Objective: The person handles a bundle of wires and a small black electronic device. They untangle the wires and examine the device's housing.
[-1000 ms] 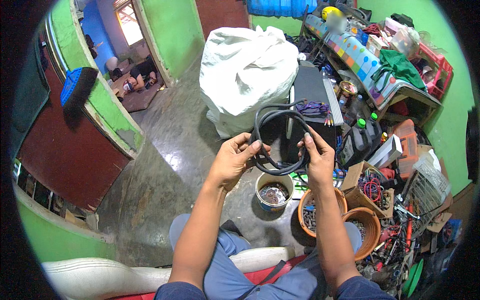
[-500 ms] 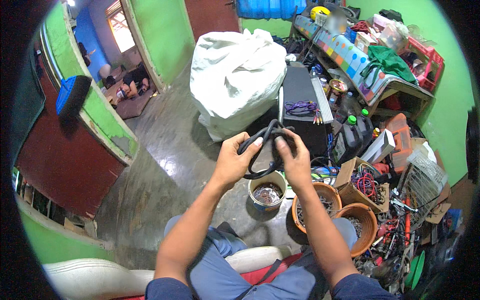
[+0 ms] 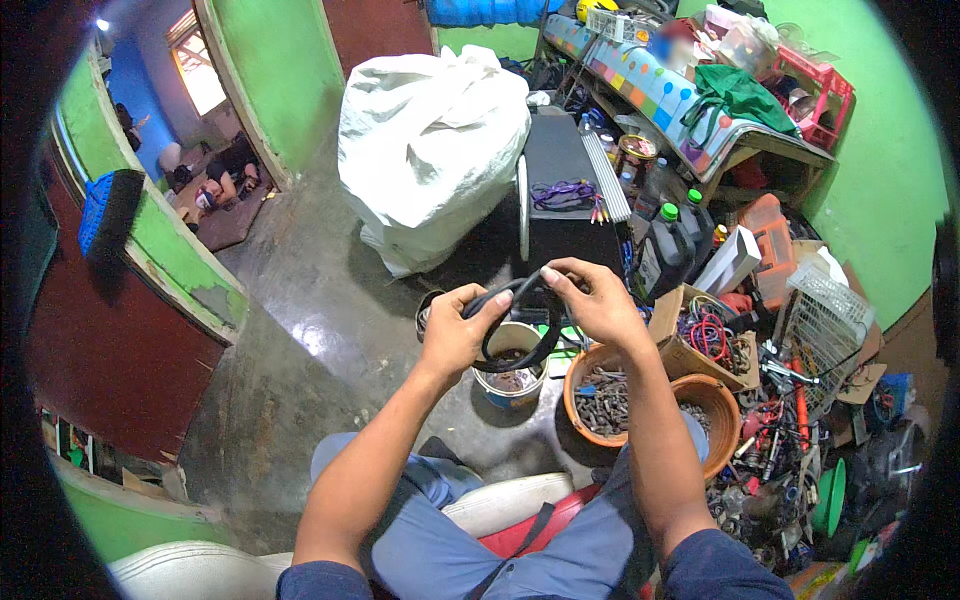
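A looped black cable (image 3: 552,338) is held up between both hands, above a small white bucket (image 3: 512,398). My left hand (image 3: 458,335) is closed on the left side of the loop, its thumb pressed against the strands. My right hand (image 3: 600,308) pinches the top of the cable between thumb and fingertips. The coil hangs down in front of the bucket and covers part of its opening. Dark bits lie inside the bucket. To its right, an orange basket (image 3: 572,420) holds many small metal pieces, and my right forearm hides part of it.
A big white sack (image 3: 425,150) stands ahead, beside a black box (image 3: 570,160) with a purple cable on it. A second orange basket (image 3: 728,425), a cardboard box of wires (image 3: 668,325) and heaped tools (image 3: 770,440) are at right. A person (image 3: 232,175) lies beyond the doorway.
The view has shifted, so the surroundings appear further left. My right hand has turned over the cable and moved slightly apart from the left. The loop now hangs lower and wider.
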`<action>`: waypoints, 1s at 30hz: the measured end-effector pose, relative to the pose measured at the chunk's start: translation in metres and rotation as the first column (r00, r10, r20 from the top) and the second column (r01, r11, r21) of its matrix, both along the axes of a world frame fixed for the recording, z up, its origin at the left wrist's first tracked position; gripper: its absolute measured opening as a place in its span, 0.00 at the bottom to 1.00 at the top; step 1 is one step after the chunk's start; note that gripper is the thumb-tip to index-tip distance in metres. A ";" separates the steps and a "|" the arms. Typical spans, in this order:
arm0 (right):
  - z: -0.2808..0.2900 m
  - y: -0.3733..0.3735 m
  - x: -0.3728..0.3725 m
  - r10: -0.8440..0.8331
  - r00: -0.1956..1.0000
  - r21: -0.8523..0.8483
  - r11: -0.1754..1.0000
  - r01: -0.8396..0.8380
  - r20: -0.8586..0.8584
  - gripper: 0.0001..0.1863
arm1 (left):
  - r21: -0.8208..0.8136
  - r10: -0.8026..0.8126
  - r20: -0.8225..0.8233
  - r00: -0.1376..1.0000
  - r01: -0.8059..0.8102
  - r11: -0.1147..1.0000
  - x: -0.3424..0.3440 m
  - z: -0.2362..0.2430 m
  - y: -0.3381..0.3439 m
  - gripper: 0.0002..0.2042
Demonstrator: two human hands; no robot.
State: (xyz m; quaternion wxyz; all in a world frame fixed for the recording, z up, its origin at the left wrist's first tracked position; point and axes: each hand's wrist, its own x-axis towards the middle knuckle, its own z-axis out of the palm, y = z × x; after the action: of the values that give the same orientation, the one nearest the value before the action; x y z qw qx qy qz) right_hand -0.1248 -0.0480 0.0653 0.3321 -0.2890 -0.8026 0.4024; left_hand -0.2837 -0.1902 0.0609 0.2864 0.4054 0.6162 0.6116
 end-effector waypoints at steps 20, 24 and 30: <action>-0.060 -0.052 0.092 0.023 0.964 0.251 0.964 -0.092 0.266 0.09 | -0.021 -0.122 0.049 0.991 0.123 0.992 0.074 -0.074 0.014 0.15; -0.073 -0.057 0.084 -0.082 0.838 0.270 0.959 -0.080 0.540 0.12 | -0.020 -0.049 0.176 0.983 0.053 0.998 0.071 -0.086 0.013 0.15; -0.046 -0.063 0.065 0.176 0.915 -0.005 0.982 -0.187 0.362 0.14 | 0.008 0.023 0.144 0.989 -0.024 1.000 0.053 -0.086 0.014 0.15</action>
State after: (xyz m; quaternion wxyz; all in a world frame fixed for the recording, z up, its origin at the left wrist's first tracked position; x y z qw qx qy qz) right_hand -0.0593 -0.1111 0.0193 0.1446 -0.2771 -0.8792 0.3595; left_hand -0.2310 -0.1762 -0.0256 0.3208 0.3544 0.5958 0.6454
